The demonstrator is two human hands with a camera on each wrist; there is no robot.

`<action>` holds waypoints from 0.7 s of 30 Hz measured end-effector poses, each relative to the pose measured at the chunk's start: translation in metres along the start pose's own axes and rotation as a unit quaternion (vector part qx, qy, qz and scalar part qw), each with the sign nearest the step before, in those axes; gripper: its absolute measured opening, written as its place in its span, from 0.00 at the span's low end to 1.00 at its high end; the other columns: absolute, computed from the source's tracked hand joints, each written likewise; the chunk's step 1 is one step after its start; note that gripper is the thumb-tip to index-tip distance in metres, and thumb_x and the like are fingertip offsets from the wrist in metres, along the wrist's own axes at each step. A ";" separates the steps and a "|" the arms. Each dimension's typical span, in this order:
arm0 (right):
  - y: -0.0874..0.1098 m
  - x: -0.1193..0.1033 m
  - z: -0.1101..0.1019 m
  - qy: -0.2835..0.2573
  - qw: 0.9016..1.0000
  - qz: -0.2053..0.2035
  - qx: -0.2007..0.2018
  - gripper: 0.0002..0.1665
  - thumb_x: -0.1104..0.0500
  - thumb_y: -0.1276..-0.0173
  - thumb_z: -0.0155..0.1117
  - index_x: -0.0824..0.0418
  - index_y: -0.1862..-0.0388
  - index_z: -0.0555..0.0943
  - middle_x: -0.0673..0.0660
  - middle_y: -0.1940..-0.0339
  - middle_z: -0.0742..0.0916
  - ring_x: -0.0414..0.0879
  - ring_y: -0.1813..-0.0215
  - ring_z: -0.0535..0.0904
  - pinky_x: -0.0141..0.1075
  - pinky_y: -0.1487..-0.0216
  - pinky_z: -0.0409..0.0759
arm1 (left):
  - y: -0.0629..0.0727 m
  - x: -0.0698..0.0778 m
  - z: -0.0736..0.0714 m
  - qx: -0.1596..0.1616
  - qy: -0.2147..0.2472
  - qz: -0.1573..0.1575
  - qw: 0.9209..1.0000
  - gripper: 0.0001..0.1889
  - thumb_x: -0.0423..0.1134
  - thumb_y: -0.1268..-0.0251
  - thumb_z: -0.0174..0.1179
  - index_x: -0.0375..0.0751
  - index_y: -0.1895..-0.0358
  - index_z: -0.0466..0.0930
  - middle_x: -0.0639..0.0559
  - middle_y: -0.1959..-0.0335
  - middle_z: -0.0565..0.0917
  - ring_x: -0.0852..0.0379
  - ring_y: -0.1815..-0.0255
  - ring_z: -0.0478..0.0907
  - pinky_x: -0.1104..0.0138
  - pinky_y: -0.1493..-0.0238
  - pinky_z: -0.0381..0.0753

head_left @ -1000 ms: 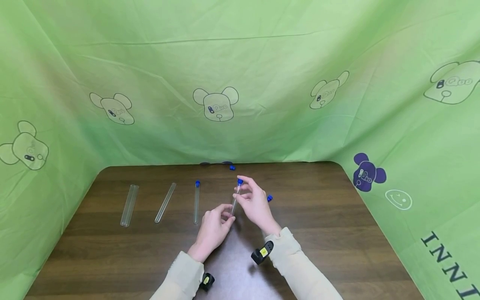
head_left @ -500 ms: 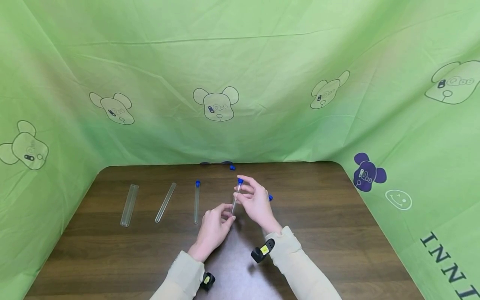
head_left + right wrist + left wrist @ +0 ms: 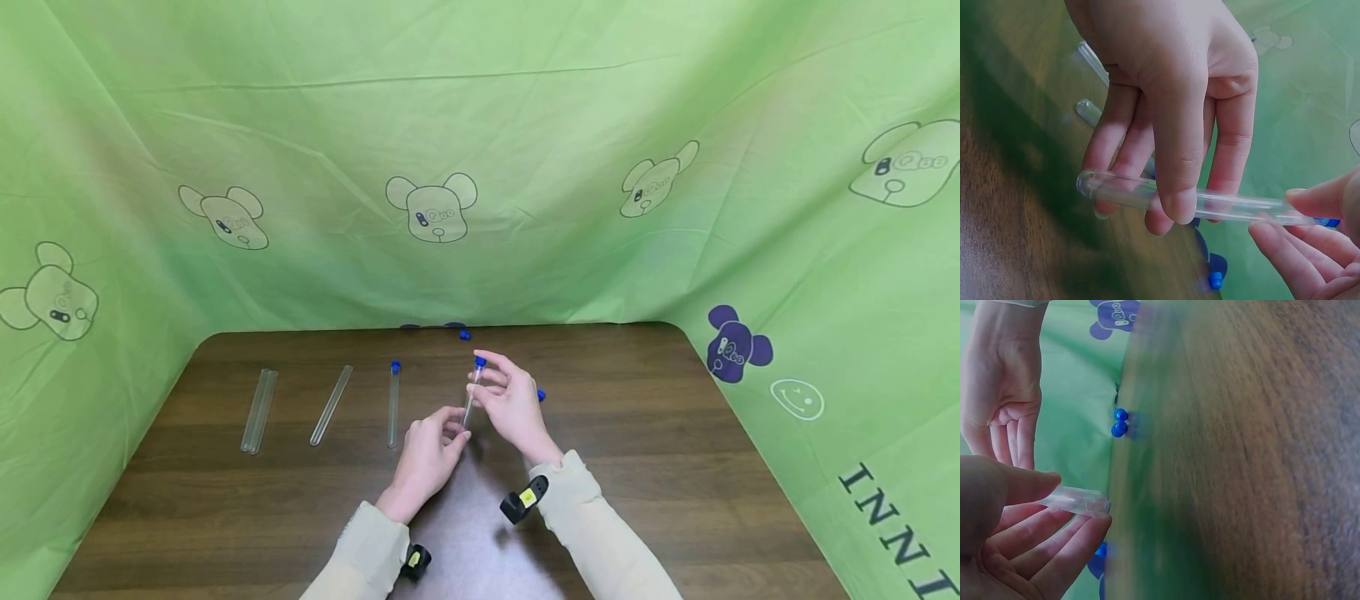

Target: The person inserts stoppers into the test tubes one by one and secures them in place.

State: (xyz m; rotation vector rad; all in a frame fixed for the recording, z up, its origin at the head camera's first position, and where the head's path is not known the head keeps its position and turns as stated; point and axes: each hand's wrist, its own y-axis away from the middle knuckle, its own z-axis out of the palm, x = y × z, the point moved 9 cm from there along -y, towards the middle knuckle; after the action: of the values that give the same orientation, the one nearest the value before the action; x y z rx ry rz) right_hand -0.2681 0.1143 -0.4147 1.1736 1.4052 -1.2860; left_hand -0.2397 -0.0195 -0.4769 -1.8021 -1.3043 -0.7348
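Both hands hold one clear glass test tube [image 3: 469, 410], tilted, with a blue cap [image 3: 480, 362] on its upper end. My left hand [image 3: 426, 454] pinches the lower part between thumb and fingers; in the left wrist view the tube's rounded end [image 3: 1096, 505] pokes out past them. Higher up, my right hand [image 3: 516, 410] grips the tube near its mouth, an index finger reaching onto the cap. The right wrist view shows the tube [image 3: 1235, 207] lying across the left fingers, the blue cap [image 3: 1329, 222] partly hidden by the right hand.
Left of the hands lies a blue-capped test tube [image 3: 393, 410], then an uncapped tube [image 3: 331, 407], then adjoining tubes [image 3: 258, 412]. Loose blue caps [image 3: 465, 335] lie at the table's back edge, and more blue [image 3: 541, 395] shows beside the right hand. Green cloth [image 3: 315, 275] encloses the table.
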 end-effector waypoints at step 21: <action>-0.011 0.030 -0.004 0.051 0.998 -0.028 0.011 0.32 0.75 0.36 0.70 0.61 0.33 0.78 0.66 0.55 0.88 0.63 0.59 0.88 0.47 0.61 0.87 | -0.003 0.003 -0.001 0.003 -0.018 0.001 1.000 0.14 0.31 0.36 0.69 0.35 0.47 0.85 0.49 0.66 0.89 0.62 0.72 0.86 0.69 0.69 0.82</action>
State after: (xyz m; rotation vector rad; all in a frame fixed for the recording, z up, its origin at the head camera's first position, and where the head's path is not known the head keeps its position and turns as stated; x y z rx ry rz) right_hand -0.2845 0.1206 -0.4414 1.2362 1.5108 -1.2993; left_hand -0.2418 -0.0189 -0.4733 -1.8191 -1.3277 -0.6992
